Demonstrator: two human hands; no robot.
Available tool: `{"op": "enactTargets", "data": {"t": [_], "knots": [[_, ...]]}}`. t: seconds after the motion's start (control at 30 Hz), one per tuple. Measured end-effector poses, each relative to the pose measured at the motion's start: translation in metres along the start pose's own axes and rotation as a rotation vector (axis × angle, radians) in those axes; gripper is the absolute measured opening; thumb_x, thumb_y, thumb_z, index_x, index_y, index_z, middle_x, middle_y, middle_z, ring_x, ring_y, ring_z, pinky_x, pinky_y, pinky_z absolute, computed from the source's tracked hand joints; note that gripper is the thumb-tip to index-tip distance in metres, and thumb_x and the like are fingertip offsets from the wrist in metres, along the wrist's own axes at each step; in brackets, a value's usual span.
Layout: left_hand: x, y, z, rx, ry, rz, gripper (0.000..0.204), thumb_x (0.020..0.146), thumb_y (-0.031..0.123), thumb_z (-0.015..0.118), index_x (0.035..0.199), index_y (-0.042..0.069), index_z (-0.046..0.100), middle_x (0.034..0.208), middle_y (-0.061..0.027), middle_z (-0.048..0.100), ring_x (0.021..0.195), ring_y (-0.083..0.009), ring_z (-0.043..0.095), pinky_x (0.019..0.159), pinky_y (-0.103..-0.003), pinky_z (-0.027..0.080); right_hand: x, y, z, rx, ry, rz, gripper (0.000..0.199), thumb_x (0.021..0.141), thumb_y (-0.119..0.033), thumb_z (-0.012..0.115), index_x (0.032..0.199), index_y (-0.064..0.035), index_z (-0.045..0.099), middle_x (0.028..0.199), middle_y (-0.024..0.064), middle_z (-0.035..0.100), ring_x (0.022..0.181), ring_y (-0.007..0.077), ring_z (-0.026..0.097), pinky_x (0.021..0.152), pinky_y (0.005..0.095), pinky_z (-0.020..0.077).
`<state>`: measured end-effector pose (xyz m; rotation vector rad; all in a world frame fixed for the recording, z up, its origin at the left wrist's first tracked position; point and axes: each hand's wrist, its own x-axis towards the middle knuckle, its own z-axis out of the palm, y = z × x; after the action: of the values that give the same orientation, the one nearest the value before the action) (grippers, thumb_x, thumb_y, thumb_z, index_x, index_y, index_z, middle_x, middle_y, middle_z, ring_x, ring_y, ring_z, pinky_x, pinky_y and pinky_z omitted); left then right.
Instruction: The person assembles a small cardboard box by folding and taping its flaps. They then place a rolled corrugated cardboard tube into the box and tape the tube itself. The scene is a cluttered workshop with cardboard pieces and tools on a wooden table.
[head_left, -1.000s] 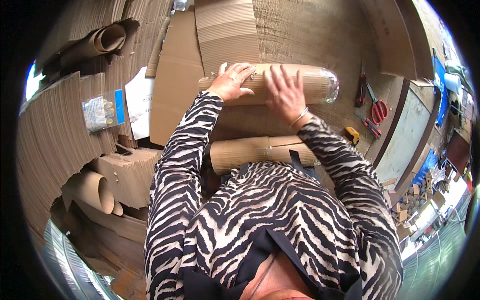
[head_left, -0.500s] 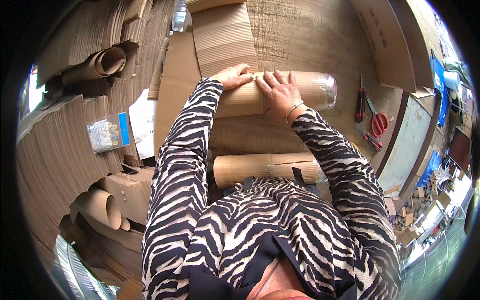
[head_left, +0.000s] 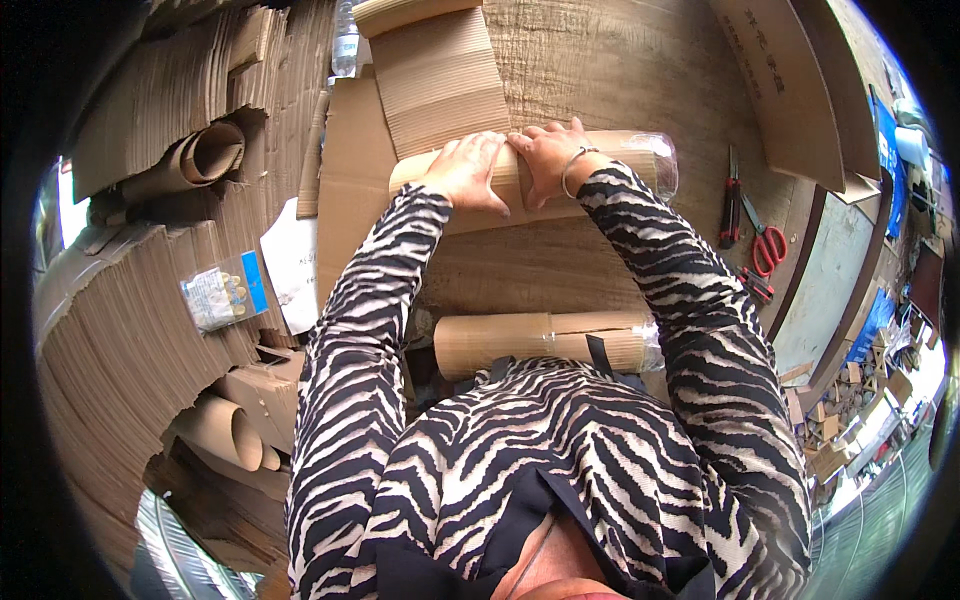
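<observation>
Both hands grip a tan corrugated cardboard roll (head_left: 625,148) lying crosswise in front of me. My left hand (head_left: 465,175) curves over its left half, fingers on top and thumb on the near side. Close beside it, my right hand (head_left: 548,160) bends over the middle, with its thumb also on the near side. Clear plastic (head_left: 665,165) covers the roll's right end. A ribbed cardboard strip (head_left: 435,80) stretches away behind the left hand. Nearer my body lies a second cardboard roll (head_left: 492,343), split along its top and taped.
Right of the hands lie red-handled scissors (head_left: 768,250) and a red-and-black cutter (head_left: 730,212). Stacked cardboard sheets (head_left: 110,330) fill the left side, with a plastic packet (head_left: 222,292) on them. A bottle (head_left: 345,45) stands far left; a cardboard box (head_left: 775,95) is far right.
My hands have shifted on the roll and drawn close together. The right hand went from lying flat to bending round it; the left thumb is now spread toward the near side.
</observation>
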<state>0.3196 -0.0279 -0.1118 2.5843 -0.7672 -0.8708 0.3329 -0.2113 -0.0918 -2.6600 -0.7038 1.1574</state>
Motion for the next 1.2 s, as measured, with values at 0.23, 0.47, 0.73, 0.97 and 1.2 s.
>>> {"op": "enactTargets", "data": {"t": [0.23,0.47,0.73,0.97,1.2], "knots": [[0.04,-0.021,-0.039,-0.301,-0.387,-0.061,0.094,0.053,0.036,0.088,0.129,0.001,0.046,0.123,-0.0187,0.057,0.116,-0.0317,0.054,0.099,-0.038,0.043,-0.1,0.018,0.058,0.681,0.66,0.111,0.022,0.079,-0.026,0.075,0.086,-0.0084,0.065,0.08,0.0053,0.064,0.072,0.0189,0.062,0.065,0.0311,0.0508],[0.063,-0.041,-0.034,-0.421,-0.443,0.018,0.09,0.056,0.033,0.089,0.129,0.0,0.046,0.122,-0.0191,0.058,0.115,-0.0299,0.055,0.098,-0.036,0.043,-0.077,0.04,0.131,2.555,0.196,0.114,0.074,0.079,-0.042,0.075,0.136,-0.0073,0.043,0.141,0.0102,0.042,0.132,0.0294,0.034,0.111,0.0504,0.0257],[0.014,-0.009,-0.002,-0.201,-0.249,-0.068,0.097,0.055,0.047,0.085,0.13,-0.001,0.046,0.123,-0.0232,0.055,0.118,-0.0359,0.052,0.099,-0.041,0.043,-0.075,0.037,0.143,2.62,0.244,0.011,0.077,0.08,-0.045,0.073,0.138,-0.0087,0.039,0.14,0.0131,0.04,0.131,0.0312,0.036,0.109,0.0549,0.0281],[-0.024,0.011,0.045,-0.058,0.114,-0.026,0.108,0.052,0.053,0.085,0.132,-0.003,0.04,0.132,-0.0188,0.047,0.125,-0.0321,0.044,0.105,-0.043,0.033,-0.118,0.001,0.098,0.894,0.235,0.197,0.043,0.08,-0.025,0.075,0.113,-0.0027,0.06,0.106,0.0114,0.067,0.085,0.0264,0.067,0.07,0.0348,0.0545],[-0.033,0.021,0.056,-0.076,0.248,-0.067,0.094,0.058,0.046,0.08,0.129,-0.002,0.043,0.131,-0.0188,0.047,0.123,-0.0337,0.044,0.105,-0.045,0.034,-0.041,-0.029,0.082,-0.191,0.551,-0.171,0.055,0.084,-0.028,0.051,0.135,-0.0082,0.044,0.14,0.0121,0.044,0.132,0.0294,0.039,0.105,0.0641,0.0233]]}}
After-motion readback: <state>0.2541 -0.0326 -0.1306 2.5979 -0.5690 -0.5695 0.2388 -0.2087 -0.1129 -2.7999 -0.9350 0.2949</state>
